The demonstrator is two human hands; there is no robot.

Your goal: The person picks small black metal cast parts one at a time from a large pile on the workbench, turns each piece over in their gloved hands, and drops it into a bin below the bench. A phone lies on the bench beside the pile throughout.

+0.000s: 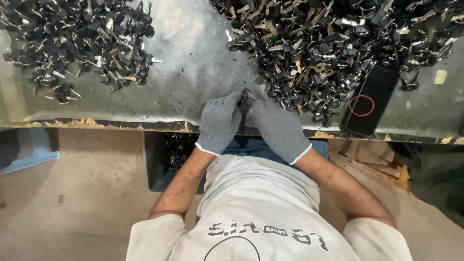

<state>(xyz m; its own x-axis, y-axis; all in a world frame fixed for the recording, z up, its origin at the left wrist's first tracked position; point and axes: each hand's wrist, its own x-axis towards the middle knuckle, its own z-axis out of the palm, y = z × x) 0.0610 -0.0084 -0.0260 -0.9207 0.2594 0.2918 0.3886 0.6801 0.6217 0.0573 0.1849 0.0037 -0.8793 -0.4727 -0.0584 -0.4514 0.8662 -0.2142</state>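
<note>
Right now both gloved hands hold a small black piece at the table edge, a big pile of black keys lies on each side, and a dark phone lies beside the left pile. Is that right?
Not quite: the phone lies beside the right pile, not the left pile, as the head view shows. The rest holds: the left hand and right hand hold a small black piece at the table edge.

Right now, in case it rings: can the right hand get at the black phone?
Probably yes: the phone lies uncovered near the right hand, though that hand and the left hand pinch a small black part.
</note>
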